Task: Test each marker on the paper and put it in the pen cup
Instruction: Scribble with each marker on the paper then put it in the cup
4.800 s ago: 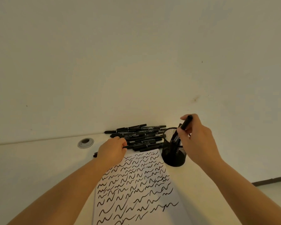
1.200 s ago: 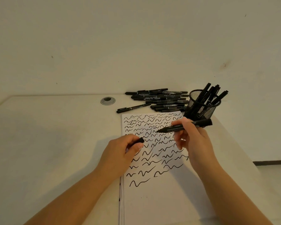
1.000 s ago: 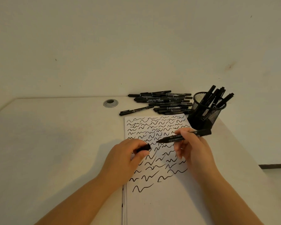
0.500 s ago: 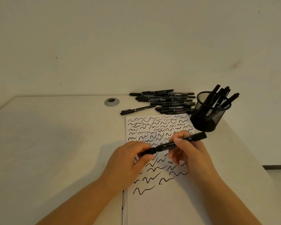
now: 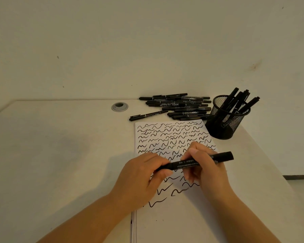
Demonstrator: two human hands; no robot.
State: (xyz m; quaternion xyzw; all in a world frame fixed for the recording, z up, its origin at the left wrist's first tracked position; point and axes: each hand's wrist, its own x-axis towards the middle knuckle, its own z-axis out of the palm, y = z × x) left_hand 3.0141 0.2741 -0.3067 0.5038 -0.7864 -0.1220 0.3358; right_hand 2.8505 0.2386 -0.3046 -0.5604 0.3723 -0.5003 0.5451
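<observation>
Overhead, a pale counter meets a bare wall. Compared with a second ago, the cap is back on the marker: left hand grips its capped end, right hand its barrel, above the paper. Beyond the paper stand the pen cup and loose markers; left of the paper the counter lies open.

1 head-worn view looks forward and down from just above the paper, close in; the pen cup sits beyond the paper's far right corner, wall behind.
</observation>
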